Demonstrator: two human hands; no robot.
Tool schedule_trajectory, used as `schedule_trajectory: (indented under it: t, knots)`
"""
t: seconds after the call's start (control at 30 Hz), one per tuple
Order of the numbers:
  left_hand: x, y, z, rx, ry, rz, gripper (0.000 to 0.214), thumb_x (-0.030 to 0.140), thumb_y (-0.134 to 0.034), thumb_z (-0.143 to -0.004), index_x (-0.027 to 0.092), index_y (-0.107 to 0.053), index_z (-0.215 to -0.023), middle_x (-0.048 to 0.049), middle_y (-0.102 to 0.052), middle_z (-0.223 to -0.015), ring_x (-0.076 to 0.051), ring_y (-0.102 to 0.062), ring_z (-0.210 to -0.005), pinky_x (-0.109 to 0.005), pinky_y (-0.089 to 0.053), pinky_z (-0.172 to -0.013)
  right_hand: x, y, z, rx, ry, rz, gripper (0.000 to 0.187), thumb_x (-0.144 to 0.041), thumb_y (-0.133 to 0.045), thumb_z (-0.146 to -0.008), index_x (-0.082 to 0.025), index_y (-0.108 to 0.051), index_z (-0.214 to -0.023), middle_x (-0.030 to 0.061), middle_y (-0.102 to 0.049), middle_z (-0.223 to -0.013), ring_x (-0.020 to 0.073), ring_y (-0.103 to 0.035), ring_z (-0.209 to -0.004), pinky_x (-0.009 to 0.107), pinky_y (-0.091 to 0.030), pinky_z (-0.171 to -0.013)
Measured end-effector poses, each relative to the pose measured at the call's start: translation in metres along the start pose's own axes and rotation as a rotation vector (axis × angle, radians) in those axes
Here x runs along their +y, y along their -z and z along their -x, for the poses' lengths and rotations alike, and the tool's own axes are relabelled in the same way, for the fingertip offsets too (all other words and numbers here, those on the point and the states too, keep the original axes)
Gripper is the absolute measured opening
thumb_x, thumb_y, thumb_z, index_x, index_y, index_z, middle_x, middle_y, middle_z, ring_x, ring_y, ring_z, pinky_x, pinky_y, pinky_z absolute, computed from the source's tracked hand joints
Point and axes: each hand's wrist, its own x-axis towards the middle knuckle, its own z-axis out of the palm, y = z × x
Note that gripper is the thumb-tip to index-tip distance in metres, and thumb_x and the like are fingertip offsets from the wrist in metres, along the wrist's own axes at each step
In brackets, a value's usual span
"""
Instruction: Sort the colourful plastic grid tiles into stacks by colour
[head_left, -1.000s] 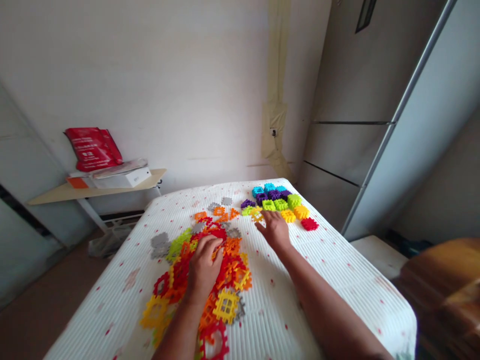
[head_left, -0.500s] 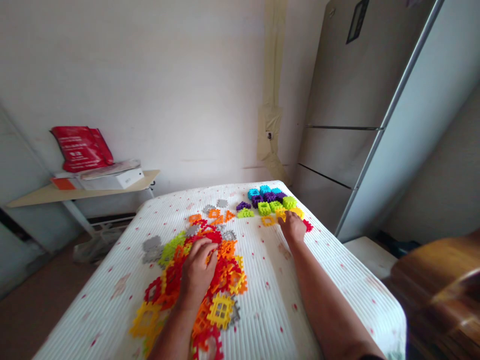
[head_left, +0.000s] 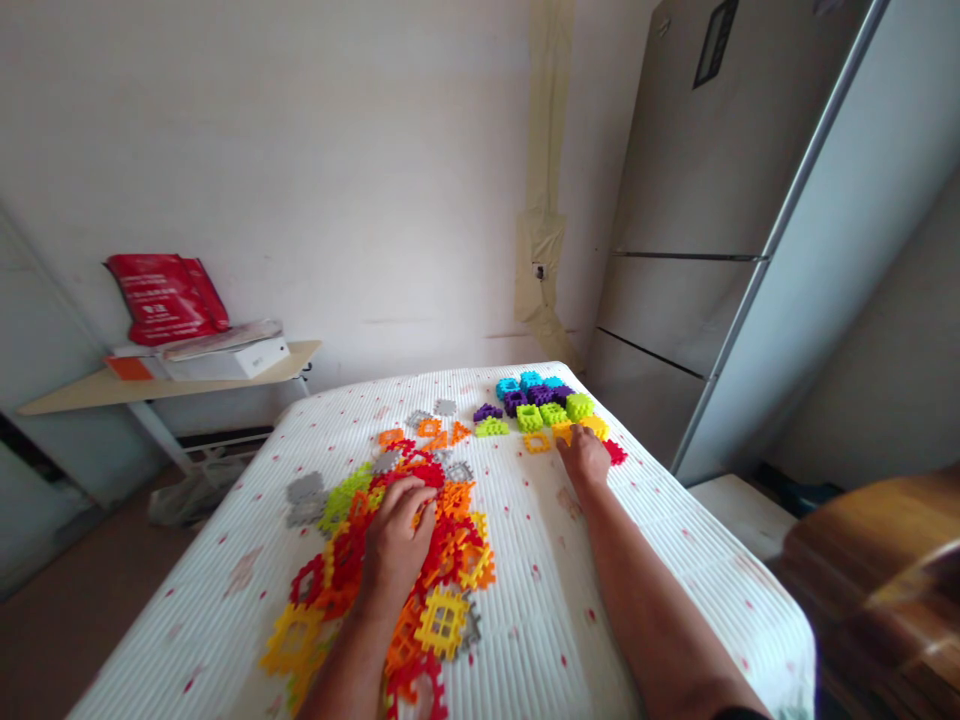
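On the left, a pile of flat plastic interlocking tiles (head_left: pixel 442 620), mostly red, orange and yellow, spreads over the table. My left hand (head_left: pixel 397 530) rests over that pile, fingers loosely curled and the thumb apart, with no piece visible in its grip. To the far right my right hand (head_left: pixel 586 458) is closed at a yellow interlocking block (head_left: pixel 562 431); the fingers hide part of it. Another yellow block (head_left: pixel 596 426) and a red block (head_left: pixel 616 453) lie beside this hand. A flat yellow frame tile (head_left: pixel 536 442) lies just left of it.
Green blocks (head_left: pixel 529 416), purple blocks (head_left: pixel 538 394) and blue blocks (head_left: pixel 530 379) stand grouped by colour behind the yellow ones. Grey tiles (head_left: pixel 306 489) lie left of the pile. A fridge (head_left: pixel 675 220) stands right of the table, a side shelf (head_left: pixel 67 392) to the left.
Nearly nothing differs. Both hands keep their places, and the view has shifted very slightly.
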Motion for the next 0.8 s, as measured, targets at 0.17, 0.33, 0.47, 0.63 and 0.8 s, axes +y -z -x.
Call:
schedule_trajectory:
  t: [0.17,0.33,0.47,0.63,0.8]
  knots:
    - [-0.001,-0.001,0.001,0.004,-0.001,0.004,0.013,0.016,-0.051,-0.081,0.022,-0.062,-0.085,-0.0038,-0.060,-0.092,-0.016,-0.061,-0.086,-0.029,-0.052,-0.078,-0.002,0.001,0.001,-0.015,-0.016,0.010,0.034,-0.037,-0.042,-0.089,-0.017,-0.055,-0.113,0.0138,-0.060,-0.107,0.0240,-0.061,-0.092,0.030,-0.045,-0.067]
    - [0.001,-0.001,0.000,0.003,0.009,0.007,0.014,0.014,-0.051,-0.079,0.021,-0.062,-0.083,-0.0040,-0.060,-0.092,-0.016,-0.061,-0.086,-0.029,-0.051,-0.079,-0.002,0.001,0.002,-0.020,-0.020,-0.003,0.035,-0.036,-0.041,-0.089,-0.016,-0.055,-0.113,0.0143,-0.060,-0.106,0.0254,-0.062,-0.088,0.030,-0.046,-0.063]
    - [0.003,0.000,-0.001,-0.007,0.037,0.011,0.016,0.012,-0.051,-0.079,0.021,-0.063,-0.083,-0.0039,-0.061,-0.091,-0.015,-0.061,-0.086,-0.028,-0.051,-0.079,-0.003,0.003,0.004,-0.014,-0.005,-0.018,0.038,-0.037,-0.041,-0.089,-0.014,-0.054,-0.117,0.0150,-0.057,-0.110,0.0259,-0.062,-0.087,0.031,-0.045,-0.063]
    - [0.009,0.003,-0.002,-0.010,0.082,0.039,0.017,0.012,-0.050,-0.078,0.021,-0.064,-0.083,-0.0038,-0.061,-0.090,-0.015,-0.061,-0.087,-0.029,-0.051,-0.080,-0.010,0.006,0.010,0.082,0.098,-0.038,0.038,-0.037,-0.040,-0.090,-0.017,-0.053,-0.120,0.0136,-0.054,-0.118,0.0231,-0.061,-0.085,0.029,-0.043,-0.061]
    - [-0.003,0.027,-0.016,0.081,0.188,0.041,0.016,0.018,-0.049,-0.080,0.021,-0.064,-0.080,-0.0029,-0.065,-0.084,-0.015,-0.062,-0.081,-0.028,-0.051,-0.076,-0.030,-0.004,0.021,0.111,0.438,-0.128,0.030,-0.027,-0.038,-0.091,-0.018,-0.060,-0.109,0.0088,-0.057,-0.115,0.0180,-0.059,-0.088,0.026,-0.044,-0.068]
